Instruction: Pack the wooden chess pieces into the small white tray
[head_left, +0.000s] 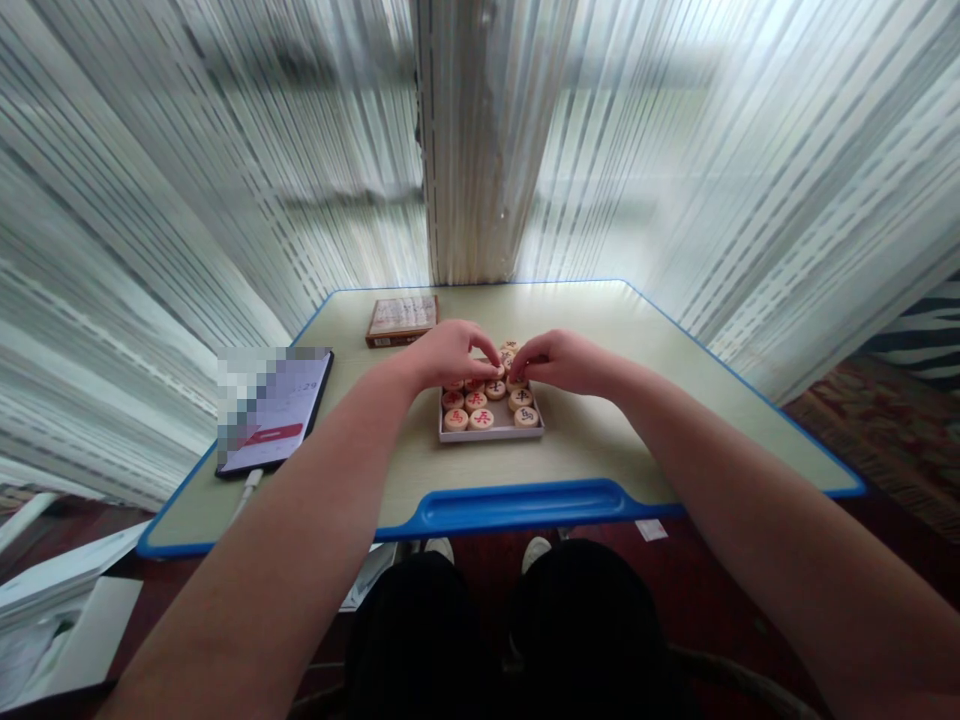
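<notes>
A shallow white box (491, 434) stands on the table with round wooden Chinese chess pieces in it. Red-marked pieces (481, 419) lie along its left side, and black-marked ones (526, 417) sit along the right. My left hand (452, 352) reaches over the box's far left part, thumb and forefinger pinched on a chess piece (495, 371). Opposite it, my right hand (555, 357) has its fingers curled down and closed on another piece (516, 382) at the right side. Both hands hide the far part of the box; a few pieces (511, 346) show between them.
A brown patterned box lid (403, 317) lies at the back left of the table. A tablet (276, 415) with a white cable (251, 484) rests at the left edge. The table (600, 460) has a blue rim and a front pen groove (517, 503). Curtains hang behind.
</notes>
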